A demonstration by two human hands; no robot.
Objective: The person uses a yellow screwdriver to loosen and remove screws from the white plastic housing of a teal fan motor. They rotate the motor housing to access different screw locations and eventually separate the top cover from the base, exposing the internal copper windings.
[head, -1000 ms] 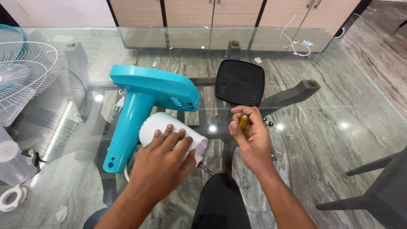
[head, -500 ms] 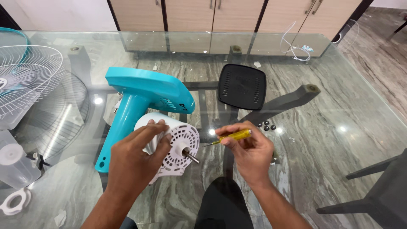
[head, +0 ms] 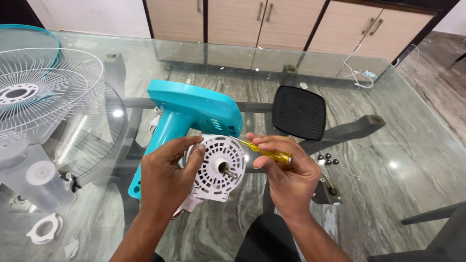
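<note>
A white wire fan guard (head: pixel 36 94), black vented cover (head: pixel 299 112) and small black screws (head: pixel 327 159) lie on the glass table (head: pixel 412 145).

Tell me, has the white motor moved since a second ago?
Yes. The white motor was turned up to show its shaft, and now sits lower against the teal fan body.

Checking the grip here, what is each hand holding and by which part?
Left hand grips the white fan motor by its rim. Right hand holds the yellow screwdriver by its handle.
</note>
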